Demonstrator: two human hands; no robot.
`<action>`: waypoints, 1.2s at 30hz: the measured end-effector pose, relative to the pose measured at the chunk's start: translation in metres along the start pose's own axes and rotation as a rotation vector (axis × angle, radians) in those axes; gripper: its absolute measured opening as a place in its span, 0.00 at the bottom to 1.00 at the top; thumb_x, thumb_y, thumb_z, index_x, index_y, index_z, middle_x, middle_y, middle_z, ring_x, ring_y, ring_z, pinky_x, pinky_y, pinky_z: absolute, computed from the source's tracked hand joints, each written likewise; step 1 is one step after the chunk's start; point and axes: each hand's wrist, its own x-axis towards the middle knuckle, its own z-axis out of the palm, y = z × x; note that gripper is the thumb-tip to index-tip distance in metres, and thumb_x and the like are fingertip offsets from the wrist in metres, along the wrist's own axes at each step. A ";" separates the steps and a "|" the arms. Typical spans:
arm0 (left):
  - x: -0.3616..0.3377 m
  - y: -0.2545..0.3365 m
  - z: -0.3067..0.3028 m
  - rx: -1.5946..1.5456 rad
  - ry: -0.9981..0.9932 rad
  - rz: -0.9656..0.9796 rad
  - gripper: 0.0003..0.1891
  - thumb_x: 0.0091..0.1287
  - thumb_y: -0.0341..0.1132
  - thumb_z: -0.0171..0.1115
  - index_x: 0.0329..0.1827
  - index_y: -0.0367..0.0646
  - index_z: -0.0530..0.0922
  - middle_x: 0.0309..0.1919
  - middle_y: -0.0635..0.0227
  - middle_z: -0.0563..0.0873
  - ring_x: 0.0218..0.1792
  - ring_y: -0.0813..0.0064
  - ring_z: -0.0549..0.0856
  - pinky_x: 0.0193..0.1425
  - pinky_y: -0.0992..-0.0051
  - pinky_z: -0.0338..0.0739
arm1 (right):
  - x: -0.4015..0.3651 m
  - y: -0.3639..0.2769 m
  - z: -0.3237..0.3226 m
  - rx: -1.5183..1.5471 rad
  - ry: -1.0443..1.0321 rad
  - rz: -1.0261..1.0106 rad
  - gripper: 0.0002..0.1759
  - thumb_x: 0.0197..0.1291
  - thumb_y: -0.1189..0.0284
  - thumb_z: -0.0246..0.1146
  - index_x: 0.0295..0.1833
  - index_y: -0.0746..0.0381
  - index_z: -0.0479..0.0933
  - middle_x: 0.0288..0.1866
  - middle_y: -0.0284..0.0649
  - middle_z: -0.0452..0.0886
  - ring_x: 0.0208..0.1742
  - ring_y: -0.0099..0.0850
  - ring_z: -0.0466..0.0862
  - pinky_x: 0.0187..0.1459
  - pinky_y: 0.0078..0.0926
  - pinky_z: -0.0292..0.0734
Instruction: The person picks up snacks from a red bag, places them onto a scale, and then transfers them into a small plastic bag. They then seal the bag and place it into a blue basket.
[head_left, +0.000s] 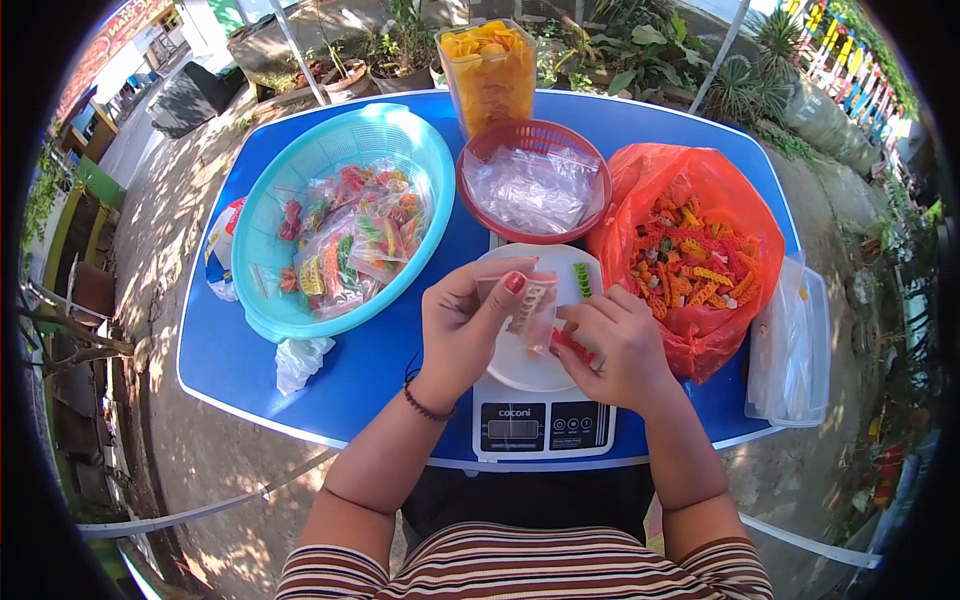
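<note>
I see the left hand [465, 315] pinched shut on a small clear bag [532, 312] with snack pieces inside, above the white plate [512, 370]. At the bag's four o'clock, the right hand [625, 345] is half curled, fingers closed on red snack pieces [573, 346]. On the tabletop [230, 360], a blue basin [270, 215] sits at ten o'clock, a red sack [745, 215] at two.
</note>
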 end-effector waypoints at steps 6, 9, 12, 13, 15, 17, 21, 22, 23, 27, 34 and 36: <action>0.010 0.004 -0.010 -0.437 0.019 -0.212 0.16 0.81 0.34 0.56 0.64 0.31 0.78 0.58 0.47 0.87 0.56 0.60 0.90 0.61 0.62 0.87 | -0.003 0.004 0.008 -0.042 0.059 -0.099 0.16 0.55 0.82 0.70 0.50 0.66 0.83 0.40 0.41 0.85 0.33 0.35 0.84 0.38 0.31 0.82; 0.010 0.005 -0.007 -0.389 0.004 -0.210 0.16 0.81 0.32 0.54 0.63 0.31 0.79 0.59 0.44 0.86 0.57 0.57 0.89 0.62 0.61 0.86 | -0.001 -0.001 0.006 0.103 0.255 -0.003 0.16 0.58 0.87 0.67 0.52 0.68 0.82 0.41 0.44 0.85 0.33 0.30 0.87 0.37 0.25 0.83; 0.007 0.005 -0.002 -0.254 -0.070 -0.192 0.15 0.79 0.29 0.57 0.63 0.29 0.79 0.56 0.46 0.88 0.55 0.60 0.90 0.60 0.65 0.87 | -0.008 0.004 0.006 0.335 0.438 0.094 0.13 0.67 0.87 0.61 0.56 0.72 0.77 0.46 0.46 0.84 0.37 0.28 0.89 0.41 0.23 0.86; 0.006 0.006 -0.001 -0.174 -0.108 -0.198 0.15 0.78 0.28 0.58 0.62 0.28 0.80 0.54 0.47 0.89 0.53 0.61 0.91 0.60 0.66 0.87 | -0.008 0.003 0.006 0.445 0.506 0.089 0.13 0.69 0.86 0.60 0.57 0.71 0.75 0.47 0.46 0.83 0.38 0.29 0.89 0.41 0.23 0.86; 0.003 0.007 0.001 -0.059 -0.178 -0.215 0.14 0.76 0.26 0.62 0.61 0.28 0.81 0.51 0.50 0.90 0.51 0.67 0.91 0.59 0.70 0.87 | -0.008 0.000 0.005 0.667 0.641 0.076 0.13 0.71 0.85 0.60 0.60 0.71 0.72 0.48 0.46 0.83 0.39 0.29 0.89 0.42 0.24 0.87; 0.000 0.009 0.003 0.014 -0.246 -0.239 0.15 0.74 0.25 0.65 0.61 0.28 0.82 0.49 0.55 0.91 0.48 0.75 0.91 0.58 0.74 0.86 | -0.009 -0.003 0.004 0.770 0.653 0.093 0.15 0.73 0.83 0.60 0.61 0.69 0.69 0.48 0.46 0.83 0.41 0.30 0.89 0.46 0.26 0.86; -0.004 0.010 0.006 0.038 -0.321 -0.253 0.15 0.68 0.19 0.69 0.58 0.27 0.82 0.47 0.51 0.92 0.49 0.68 0.92 0.58 0.71 0.87 | -0.016 0.001 0.005 0.870 0.575 0.122 0.14 0.71 0.84 0.63 0.58 0.71 0.71 0.50 0.45 0.82 0.48 0.28 0.86 0.54 0.26 0.82; -0.003 0.010 0.007 0.054 -0.321 -0.255 0.15 0.68 0.18 0.69 0.58 0.27 0.82 0.47 0.50 0.92 0.49 0.68 0.92 0.59 0.71 0.87 | -0.018 0.002 0.006 0.871 0.550 0.137 0.14 0.70 0.85 0.63 0.58 0.71 0.72 0.50 0.45 0.81 0.49 0.28 0.85 0.57 0.26 0.80; -0.003 0.011 0.007 0.070 -0.320 -0.257 0.16 0.67 0.18 0.69 0.57 0.28 0.82 0.47 0.50 0.92 0.50 0.68 0.92 0.59 0.71 0.87 | -0.019 0.003 0.006 0.846 0.536 0.125 0.14 0.69 0.85 0.64 0.58 0.71 0.73 0.51 0.44 0.81 0.51 0.27 0.84 0.58 0.25 0.79; -0.003 0.011 0.006 0.055 -0.337 -0.250 0.17 0.66 0.17 0.70 0.58 0.28 0.82 0.48 0.49 0.91 0.50 0.66 0.92 0.59 0.70 0.87 | -0.015 -0.002 0.004 0.754 0.587 0.099 0.15 0.68 0.86 0.65 0.58 0.72 0.74 0.51 0.44 0.80 0.53 0.26 0.82 0.60 0.25 0.77; -0.004 0.007 0.004 -0.001 -0.372 -0.256 0.18 0.69 0.24 0.71 0.62 0.31 0.83 0.49 0.57 0.92 0.48 0.77 0.91 0.55 0.78 0.85 | -0.011 0.000 0.004 0.684 0.465 0.026 0.15 0.64 0.89 0.65 0.56 0.74 0.77 0.49 0.47 0.81 0.48 0.28 0.81 0.55 0.24 0.77; -0.003 0.016 0.005 -0.117 -0.405 -0.319 0.18 0.73 0.27 0.67 0.64 0.32 0.82 0.49 0.57 0.92 0.49 0.77 0.91 0.56 0.78 0.85 | -0.011 -0.002 0.002 0.608 0.424 0.011 0.14 0.63 0.90 0.65 0.54 0.75 0.78 0.47 0.47 0.82 0.46 0.28 0.82 0.53 0.23 0.78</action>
